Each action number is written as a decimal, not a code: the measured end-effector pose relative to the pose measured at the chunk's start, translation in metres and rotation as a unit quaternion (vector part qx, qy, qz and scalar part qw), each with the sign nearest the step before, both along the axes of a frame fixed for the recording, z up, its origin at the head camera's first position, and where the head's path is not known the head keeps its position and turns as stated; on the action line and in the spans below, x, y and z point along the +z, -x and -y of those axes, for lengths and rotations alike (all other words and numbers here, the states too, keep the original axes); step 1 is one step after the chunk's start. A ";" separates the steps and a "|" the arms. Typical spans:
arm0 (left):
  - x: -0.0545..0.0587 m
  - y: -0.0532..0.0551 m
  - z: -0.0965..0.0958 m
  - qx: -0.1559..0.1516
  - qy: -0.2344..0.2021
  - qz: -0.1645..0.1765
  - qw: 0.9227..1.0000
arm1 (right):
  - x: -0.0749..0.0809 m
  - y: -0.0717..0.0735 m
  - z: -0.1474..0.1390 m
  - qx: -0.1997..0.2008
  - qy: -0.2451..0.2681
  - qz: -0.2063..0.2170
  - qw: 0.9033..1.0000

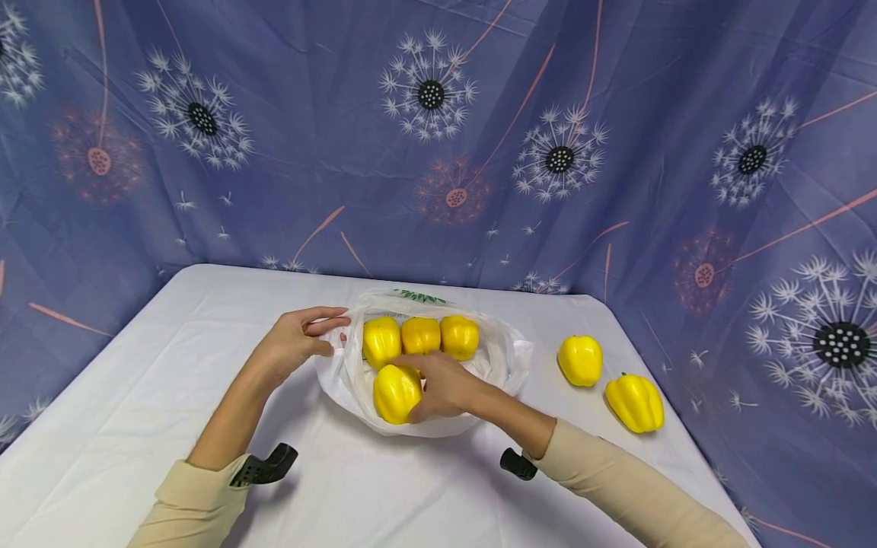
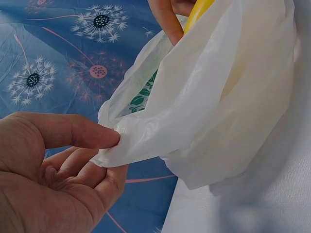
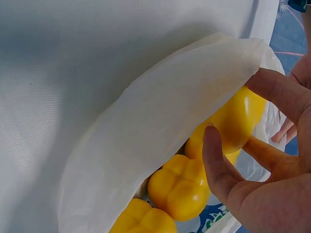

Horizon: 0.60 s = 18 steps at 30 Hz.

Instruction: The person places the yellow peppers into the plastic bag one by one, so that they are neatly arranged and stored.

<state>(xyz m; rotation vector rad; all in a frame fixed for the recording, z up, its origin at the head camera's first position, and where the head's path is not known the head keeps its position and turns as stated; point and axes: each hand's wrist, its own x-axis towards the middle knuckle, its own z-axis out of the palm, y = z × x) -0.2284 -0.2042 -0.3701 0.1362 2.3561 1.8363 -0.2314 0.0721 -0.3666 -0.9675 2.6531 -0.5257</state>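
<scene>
A white plastic bag with green print lies with its mouth wide, and several yellow bell peppers sit in it. At its left side, my left hand pinches the bag's rim between thumb and fingers; the left wrist view shows the thumb on the plastic. My right hand reaches into the mouth from the right and holds a yellow bell pepper at the near side. In the right wrist view its fingers spread around that pepper, beside the bag's edge.
Two more yellow bell peppers lie on the white tablecloth to the right of the bag, the farther-right one near the table's edge. A blue curtain with dandelion print hangs behind and along the sides.
</scene>
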 end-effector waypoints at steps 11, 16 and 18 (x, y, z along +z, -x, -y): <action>-0.001 0.001 0.000 0.001 -0.003 0.000 1.000 | -0.004 0.001 0.005 -0.023 -0.010 0.014 1.000; -0.001 0.001 0.000 0.002 -0.001 -0.001 1.000 | -0.004 0.001 0.006 -0.022 -0.009 0.012 1.000; -0.001 0.001 0.000 0.002 0.000 -0.001 1.000 | -0.005 0.001 0.006 -0.019 -0.007 0.010 1.000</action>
